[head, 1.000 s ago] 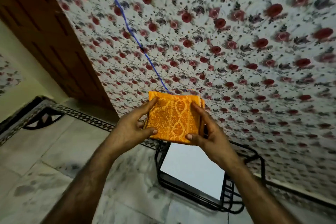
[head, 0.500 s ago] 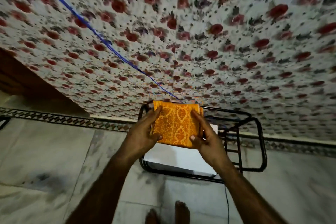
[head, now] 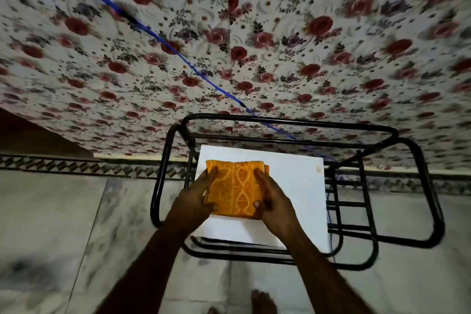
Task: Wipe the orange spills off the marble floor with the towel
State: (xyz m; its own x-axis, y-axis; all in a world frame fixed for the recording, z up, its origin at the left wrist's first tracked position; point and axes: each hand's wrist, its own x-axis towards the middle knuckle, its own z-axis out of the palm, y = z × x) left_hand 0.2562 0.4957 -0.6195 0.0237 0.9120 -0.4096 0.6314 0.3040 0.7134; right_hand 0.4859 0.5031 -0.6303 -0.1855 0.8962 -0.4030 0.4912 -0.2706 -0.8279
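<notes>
A folded orange towel (head: 235,188) with a pale woven pattern is held over the white top (head: 295,186) of a low black metal-framed table. My left hand (head: 196,199) grips its left edge and my right hand (head: 272,199) grips its right edge. Whether the towel touches the white top or hovers just above it, I cannot tell. Grey-white marble floor (head: 58,224) spreads to the left and below. No orange spill shows on the visible floor.
The black tube frame (head: 397,196) of the table stands against a wall hung with floral cloth (head: 254,46). A blue cord (head: 163,42) runs diagonally down the cloth to the table. A patterned border strip (head: 63,166) edges the floor. Bare toes (head: 262,302) show at the bottom.
The view has tilted down and closed in on the table. Both hands have lowered the towel from in front of the cloth to over the white top.
</notes>
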